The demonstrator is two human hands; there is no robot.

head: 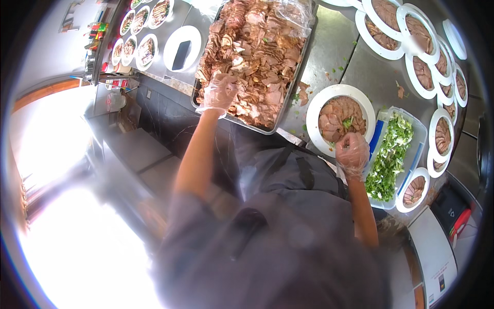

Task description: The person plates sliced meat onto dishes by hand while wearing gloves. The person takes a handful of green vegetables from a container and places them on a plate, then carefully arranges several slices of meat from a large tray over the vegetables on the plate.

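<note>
My left hand [220, 92], in a clear plastic glove, is at the near left part of a metal tray [283, 110] heaped with sliced cooked meat [251, 58]. Its fingers curl against the slices, and whether any are gripped is hidden. A wide-rimmed white bowl [314, 116] stands right of the tray, with meat slices [335, 112] fanned inside and a pinch of chopped greens [348, 123] on top. Over the bowl's near right rim, my right hand [352, 152], also gloved, has its fingers bunched together; their contents cannot be seen. Beside it sits a clear plastic container [418, 131] of chopped greens [391, 154].
Overlapping white bowls of meat [422, 73] line the right side. Several filled bowls [146, 50] stand at the upper left, near a white plate [195, 38] carrying a dark phone [181, 55]. Crumpled clear plastic [295, 15] covers the tray's far corner. Scraps dot the steel table [328, 46].
</note>
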